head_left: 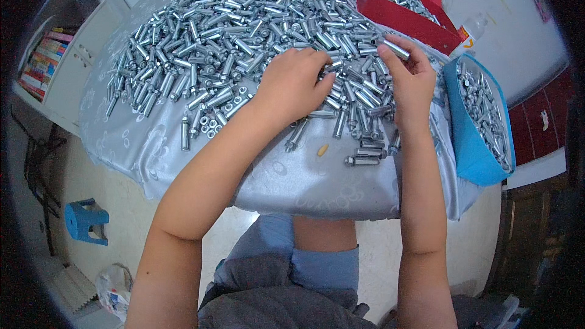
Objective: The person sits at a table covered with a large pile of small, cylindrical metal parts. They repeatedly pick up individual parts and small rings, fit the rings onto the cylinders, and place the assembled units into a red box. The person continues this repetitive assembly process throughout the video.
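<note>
A big heap of silvery expansion bolts (201,30) with metal sleeves spreads over the table. My right hand (415,79) is raised just above the heap's right side and pinches one expansion bolt (397,49) between thumb and fingers. Over the middle of the heap, my left hand (295,85) rests low with its fingers curled down among the bolts. Its fingertips are partly hidden, so what they grip cannot be made out. Loose hex nuts (213,127) lie at the heap's near edge, left of my left forearm. A few bolts (365,157) lie apart near my right wrist.
Bolts fill a blue bin (481,173) at the right edge and a red box (426,33) behind it. A plastic bottle (472,27) stands between them. The silvery tablecloth (274,192) holds a small tan oval piece (323,150). A blue stool (86,222) stands on the floor left.
</note>
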`<state>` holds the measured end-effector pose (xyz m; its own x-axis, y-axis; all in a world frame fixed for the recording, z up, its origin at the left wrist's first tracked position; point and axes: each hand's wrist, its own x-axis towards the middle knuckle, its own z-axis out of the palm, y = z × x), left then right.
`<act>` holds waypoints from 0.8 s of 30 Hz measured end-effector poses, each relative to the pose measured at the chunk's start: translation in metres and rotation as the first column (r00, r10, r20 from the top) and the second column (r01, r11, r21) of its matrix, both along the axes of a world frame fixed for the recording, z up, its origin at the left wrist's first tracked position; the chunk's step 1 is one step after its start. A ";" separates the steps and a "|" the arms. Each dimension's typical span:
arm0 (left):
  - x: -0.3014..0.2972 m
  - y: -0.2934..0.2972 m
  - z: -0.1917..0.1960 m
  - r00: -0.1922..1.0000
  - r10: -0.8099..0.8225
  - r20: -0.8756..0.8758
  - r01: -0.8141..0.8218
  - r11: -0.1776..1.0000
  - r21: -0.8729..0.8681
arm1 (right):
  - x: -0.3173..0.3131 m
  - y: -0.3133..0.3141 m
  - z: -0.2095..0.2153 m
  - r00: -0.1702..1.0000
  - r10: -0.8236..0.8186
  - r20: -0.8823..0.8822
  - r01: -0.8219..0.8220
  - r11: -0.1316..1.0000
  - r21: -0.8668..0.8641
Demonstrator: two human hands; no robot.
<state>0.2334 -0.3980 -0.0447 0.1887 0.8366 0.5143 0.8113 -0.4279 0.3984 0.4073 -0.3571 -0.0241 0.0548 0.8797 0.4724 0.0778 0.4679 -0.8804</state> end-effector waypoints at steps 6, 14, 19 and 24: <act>0.003 0.001 -0.001 1.000 -0.010 0.007 0.010 1.000 0.002 | 0.005 -0.002 -0.002 0.999 -0.030 0.017 0.030 1.000 -0.001; -0.012 -0.020 0.024 0.999 0.031 -0.039 -0.024 0.986 0.168 | -0.001 0.000 -0.003 1.000 -0.008 -0.007 0.008 0.997 0.082; -0.065 -0.078 0.031 0.973 0.179 -0.144 -0.170 0.983 0.075 | 0.003 -0.003 0.001 1.000 0.015 -0.023 -0.012 0.992 0.126; -0.087 -0.122 0.012 0.944 0.285 -0.167 -0.311 0.938 -0.152 | 0.007 -0.002 0.001 0.996 0.036 -0.084 -0.025 0.991 0.130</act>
<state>0.1466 -0.5197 -0.0326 -0.0236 0.9392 0.3427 0.9436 -0.0924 0.3180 0.4144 -0.3586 -0.0229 0.0742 0.8139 0.5763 -0.0112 0.5785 -0.8156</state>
